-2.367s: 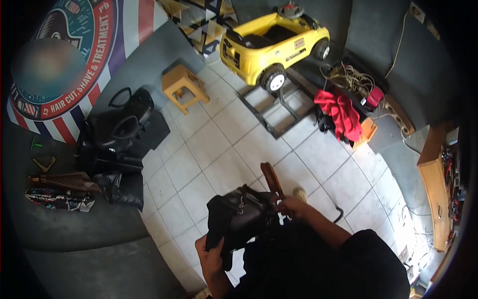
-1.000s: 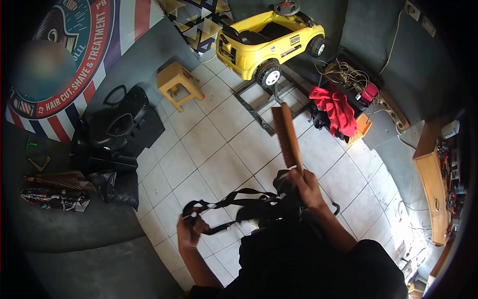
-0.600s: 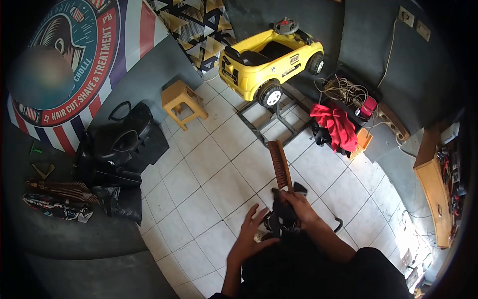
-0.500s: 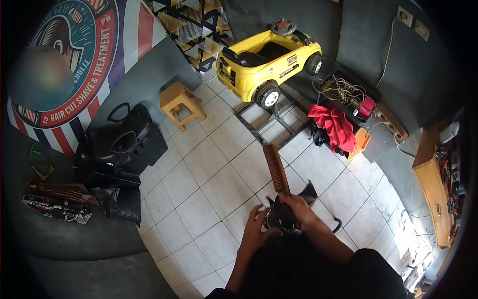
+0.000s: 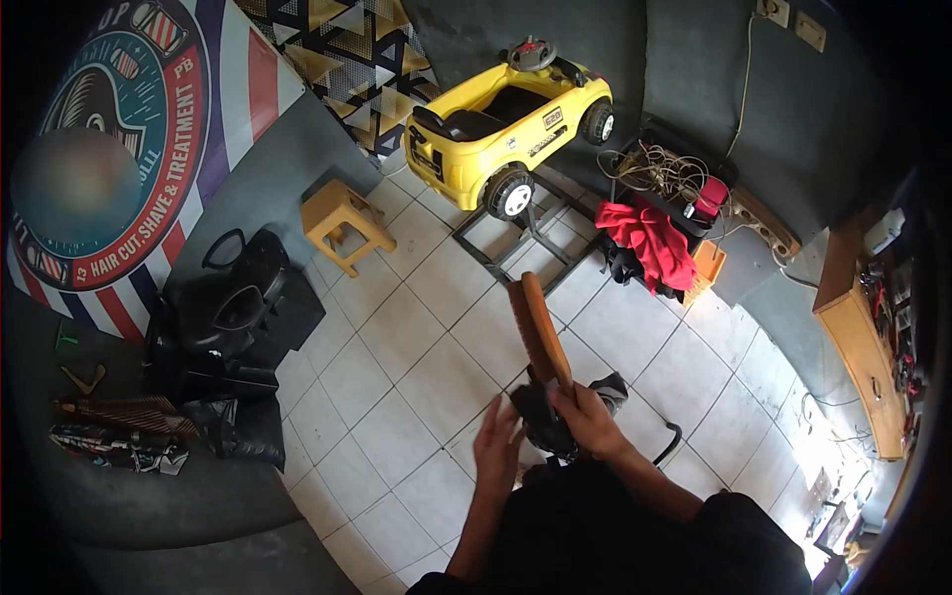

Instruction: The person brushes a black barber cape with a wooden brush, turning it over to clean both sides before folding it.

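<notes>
One brush (image 5: 544, 332) at centre, likely light, stiff, best held where right hand (image 5: 589, 421) wraps it; left hand (image 5: 496, 449) half-open, seemingly empty

A long brush (image 5: 547, 342) with an orange-brown wooden back is gripped near its close end in the right hand (image 5: 590, 421), its far end tilted a little to the left and its brown bristles facing left. Bunched in the same grip is a crumpled black bundle (image 5: 536, 416), soft and folded; a loose flap (image 5: 613, 391) juts out right of the knuckles, probably part of it, though the dark folds blur together.
</notes>
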Demonstrator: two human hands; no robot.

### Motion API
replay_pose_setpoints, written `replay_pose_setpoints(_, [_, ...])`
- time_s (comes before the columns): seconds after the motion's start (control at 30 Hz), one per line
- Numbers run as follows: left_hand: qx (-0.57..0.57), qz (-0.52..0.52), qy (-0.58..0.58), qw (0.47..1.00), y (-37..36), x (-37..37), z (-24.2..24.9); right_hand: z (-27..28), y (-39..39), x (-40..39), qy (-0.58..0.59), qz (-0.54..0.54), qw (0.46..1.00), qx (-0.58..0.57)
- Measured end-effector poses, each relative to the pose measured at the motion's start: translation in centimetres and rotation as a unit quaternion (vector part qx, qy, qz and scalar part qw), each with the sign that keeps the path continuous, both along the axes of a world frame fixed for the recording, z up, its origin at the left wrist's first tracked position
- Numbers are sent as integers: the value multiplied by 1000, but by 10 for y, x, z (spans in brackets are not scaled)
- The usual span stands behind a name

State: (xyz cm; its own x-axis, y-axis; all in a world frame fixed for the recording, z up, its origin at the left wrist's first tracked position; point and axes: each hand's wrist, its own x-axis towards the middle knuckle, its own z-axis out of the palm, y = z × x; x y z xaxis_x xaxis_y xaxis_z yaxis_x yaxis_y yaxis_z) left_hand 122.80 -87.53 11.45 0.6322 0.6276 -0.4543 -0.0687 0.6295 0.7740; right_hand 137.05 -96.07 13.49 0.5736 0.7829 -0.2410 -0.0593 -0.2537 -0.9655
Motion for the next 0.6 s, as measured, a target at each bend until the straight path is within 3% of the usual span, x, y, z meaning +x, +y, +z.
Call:
replay_pose_setpoints(0.03, [-1, 62, -62, 996, 8, 2, 12, -4, -1, -1, -3, 0, 1000, 3])
replay_pose_setpoints(0.1, [44, 54, -165, 984, 22, 3, 40, -11, -3, -8, -53, -47, 997, -39])
replay_pose_setpoints(0.17, [68, 105, -160, 979, 26, 7, 51, -15, -5, -7, -20, -30, 997, -71])
replay_pose_setpoints(0.23, [240, -6, -85, 967, 30, 7, 40, -15, -3, -8, 12, -13, 994, -106])
replay_pose_setpoints(0.3, [281, -34, -95, 954, 32, 21, 38, -13, -6, -13, 219, 4, 975, -38])
replay_pose_setpoints(0.37, [415, -290, 80, 858, 34, 30, 32, -16, -11, -16, 277, -17, 960, -19])
replay_pose_setpoints(0.4, [339, -270, 35, 901, 29, 31, 28, -19, -12, -14, 330, -38, 943, 6])
replay_pose_setpoints(0.43, [337, -274, 33, 900, 26, 30, 23, -25, -11, -12, 330, -42, 943, 5])
replay_pose_setpoints(0.5, [501, -215, -58, 837, 17, 26, 9, -36, -14, -8, 310, -107, 945, -4])
replay_pose_setpoints(0.53, [564, -250, -42, 786, 19, 16, 5, -37, -23, 2, 295, -106, 947, -67])
replay_pose_setpoints(0.57, [559, -256, -41, 788, 15, 10, 1, -30, -25, 7, 300, -111, 945, -71])
replay_pose_setpoints(0.6, [600, -285, 36, 746, 10, 3, -2, -19, -27, 14, 314, -123, 940, -62])
